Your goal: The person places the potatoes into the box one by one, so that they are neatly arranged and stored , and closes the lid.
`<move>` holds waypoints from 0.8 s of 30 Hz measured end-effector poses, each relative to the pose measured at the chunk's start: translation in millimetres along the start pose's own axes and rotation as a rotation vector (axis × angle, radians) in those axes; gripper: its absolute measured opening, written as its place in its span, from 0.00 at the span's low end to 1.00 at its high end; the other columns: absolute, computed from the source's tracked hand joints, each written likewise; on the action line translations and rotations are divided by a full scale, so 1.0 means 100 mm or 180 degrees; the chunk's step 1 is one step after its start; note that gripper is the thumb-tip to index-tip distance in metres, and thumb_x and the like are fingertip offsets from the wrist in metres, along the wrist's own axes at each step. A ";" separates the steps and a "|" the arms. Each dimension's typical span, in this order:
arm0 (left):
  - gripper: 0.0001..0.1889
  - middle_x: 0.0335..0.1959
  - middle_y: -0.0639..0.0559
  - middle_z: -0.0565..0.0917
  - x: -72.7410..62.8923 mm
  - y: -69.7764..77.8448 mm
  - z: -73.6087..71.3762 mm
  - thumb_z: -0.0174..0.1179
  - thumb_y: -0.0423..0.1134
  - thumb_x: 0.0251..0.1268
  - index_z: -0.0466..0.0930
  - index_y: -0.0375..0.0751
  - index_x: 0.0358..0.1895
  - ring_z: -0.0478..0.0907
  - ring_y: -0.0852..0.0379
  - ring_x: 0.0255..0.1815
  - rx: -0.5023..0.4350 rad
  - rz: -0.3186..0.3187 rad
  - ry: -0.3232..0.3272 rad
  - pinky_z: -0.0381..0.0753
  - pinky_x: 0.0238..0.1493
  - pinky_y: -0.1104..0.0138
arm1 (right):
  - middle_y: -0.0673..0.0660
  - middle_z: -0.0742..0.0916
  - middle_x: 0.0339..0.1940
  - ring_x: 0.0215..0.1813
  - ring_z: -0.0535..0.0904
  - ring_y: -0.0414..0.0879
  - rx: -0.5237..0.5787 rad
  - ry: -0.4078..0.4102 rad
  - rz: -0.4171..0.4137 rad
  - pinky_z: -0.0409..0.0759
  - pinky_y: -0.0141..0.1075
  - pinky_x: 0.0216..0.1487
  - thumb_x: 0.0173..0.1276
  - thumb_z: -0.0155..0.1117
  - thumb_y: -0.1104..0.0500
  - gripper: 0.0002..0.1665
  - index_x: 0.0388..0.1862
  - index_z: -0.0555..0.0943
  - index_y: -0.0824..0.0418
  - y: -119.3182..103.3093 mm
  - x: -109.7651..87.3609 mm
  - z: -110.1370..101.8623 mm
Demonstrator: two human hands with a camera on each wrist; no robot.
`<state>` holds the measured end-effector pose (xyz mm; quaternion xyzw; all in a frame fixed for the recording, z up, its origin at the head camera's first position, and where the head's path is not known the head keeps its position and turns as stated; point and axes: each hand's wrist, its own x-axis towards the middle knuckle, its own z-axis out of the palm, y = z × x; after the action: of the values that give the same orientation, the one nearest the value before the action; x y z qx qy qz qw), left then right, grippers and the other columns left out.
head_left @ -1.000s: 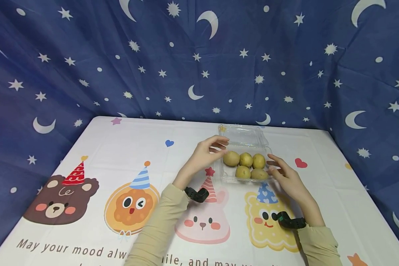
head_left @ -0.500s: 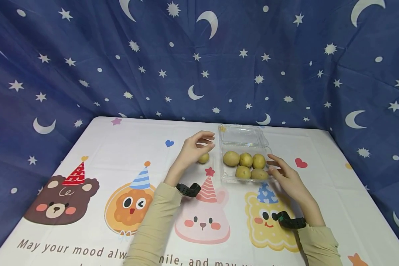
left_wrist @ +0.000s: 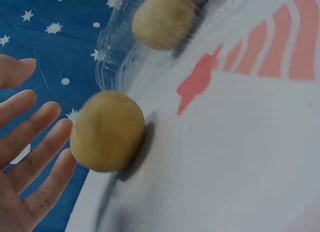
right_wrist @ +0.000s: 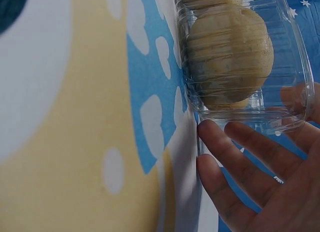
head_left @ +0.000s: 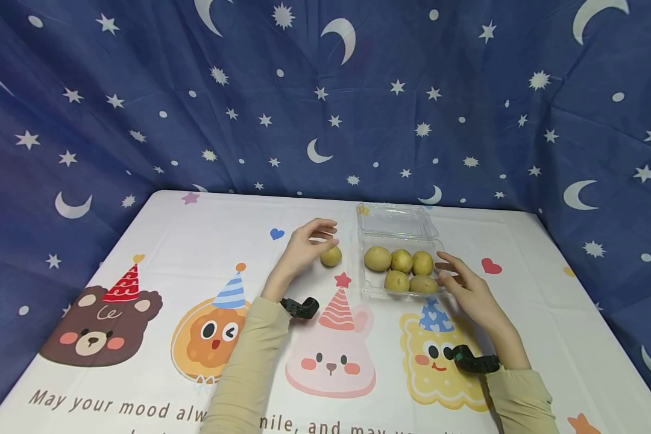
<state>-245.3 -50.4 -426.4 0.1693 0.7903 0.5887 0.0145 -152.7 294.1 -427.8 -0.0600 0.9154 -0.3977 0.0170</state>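
A small round potato (head_left: 331, 256) stands on the table just left of a clear plastic clamshell box (head_left: 361, 274). My left hand (head_left: 302, 247) is beside it, fingers spread and slightly bent, the thumb overlapping the potato's top in the head view. In the left wrist view, the fingertips come right up to the potato (left_wrist: 107, 131) without curling round it. Several potatoes (head_left: 401, 261) lie in the box in two rows, with a gap at the front left. My right hand (head_left: 469, 286) is at the box's right side, loosely spread, thumb and fingertips against its wall (right_wrist: 282, 115).
The box's hinged lid (head_left: 396, 220) is folded back towards the rear of the table. A white cloth (head_left: 157, 241) printed with cartoon animals covers the tabletop. Behind the table hangs a blue curtain (head_left: 304, 108) with stars and moons.
My left hand has drawn back leftwards from the box and lowered beside the loose potato, which has come into view from behind it. The right hand and box have stayed put.
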 end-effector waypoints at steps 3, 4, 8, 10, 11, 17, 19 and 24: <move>0.21 0.54 0.41 0.82 -0.01 -0.04 -0.01 0.64 0.37 0.61 0.76 0.41 0.59 0.80 0.46 0.53 0.0035 -0.0084 -0.0064 0.79 0.57 0.56 | 0.67 0.77 0.64 0.52 0.82 0.58 -0.0004 -0.0002 -0.0001 0.73 0.59 0.59 0.77 0.46 0.53 0.29 0.75 0.59 0.56 0.00 0.00 0.00; 0.22 0.54 0.41 0.82 -0.02 -0.05 -0.02 0.64 0.37 0.61 0.75 0.41 0.60 0.80 0.46 0.54 0.0050 -0.0111 -0.0089 0.78 0.57 0.56 | 0.67 0.77 0.64 0.51 0.82 0.56 -0.0008 -0.0003 0.0000 0.73 0.59 0.59 0.77 0.46 0.53 0.29 0.75 0.59 0.56 0.00 0.01 0.00; 0.22 0.55 0.42 0.81 -0.03 -0.09 -0.03 0.63 0.37 0.61 0.75 0.42 0.60 0.79 0.45 0.56 0.0110 -0.0186 -0.0166 0.77 0.59 0.53 | 0.67 0.77 0.64 0.49 0.82 0.48 -0.0010 -0.0003 0.0005 0.74 0.58 0.59 0.77 0.47 0.53 0.29 0.75 0.60 0.55 0.01 0.01 0.00; 0.22 0.55 0.43 0.81 -0.04 -0.11 -0.04 0.63 0.37 0.62 0.75 0.42 0.60 0.79 0.45 0.56 0.0150 -0.0214 -0.0195 0.76 0.60 0.53 | 0.67 0.77 0.64 0.49 0.82 0.48 -0.0014 -0.0004 0.0002 0.74 0.58 0.58 0.77 0.47 0.53 0.29 0.75 0.60 0.55 0.01 0.01 0.00; 0.22 0.56 0.43 0.81 -0.04 -0.12 -0.04 0.63 0.38 0.62 0.75 0.42 0.60 0.78 0.46 0.57 0.0167 -0.0228 -0.0210 0.76 0.60 0.53 | 0.67 0.77 0.64 0.50 0.82 0.49 -0.0013 -0.0003 0.0002 0.74 0.58 0.58 0.77 0.47 0.53 0.29 0.75 0.60 0.55 0.01 0.01 0.01; 0.23 0.57 0.42 0.80 -0.04 -0.17 -0.07 0.63 0.38 0.61 0.74 0.39 0.61 0.78 0.46 0.57 0.0132 -0.0251 -0.0380 0.75 0.60 0.54 | 0.68 0.76 0.64 0.53 0.81 0.60 0.0012 -0.0010 0.0013 0.73 0.60 0.59 0.77 0.46 0.53 0.29 0.75 0.59 0.55 0.01 0.01 0.01; 0.24 0.57 0.41 0.80 -0.04 -0.18 -0.08 0.64 0.37 0.61 0.74 0.37 0.61 0.78 0.45 0.57 0.0093 -0.0224 -0.0452 0.75 0.61 0.54 | 0.68 0.76 0.64 0.53 0.81 0.62 0.0025 -0.0012 0.0016 0.72 0.60 0.59 0.77 0.46 0.53 0.30 0.75 0.59 0.55 0.01 0.00 0.01; 0.27 0.59 0.38 0.78 -0.05 -0.20 -0.09 0.67 0.35 0.58 0.73 0.35 0.62 0.76 0.44 0.57 -0.0007 -0.0234 -0.0579 0.74 0.63 0.55 | 0.68 0.76 0.65 0.54 0.80 0.62 0.0030 -0.0015 0.0019 0.72 0.61 0.59 0.77 0.46 0.53 0.30 0.75 0.59 0.55 0.00 0.00 0.01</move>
<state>-247.4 -65.5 -443.3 0.1929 0.7908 0.5708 0.1080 -152.8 293.9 -428.4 -0.0581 0.9136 -0.4019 0.0206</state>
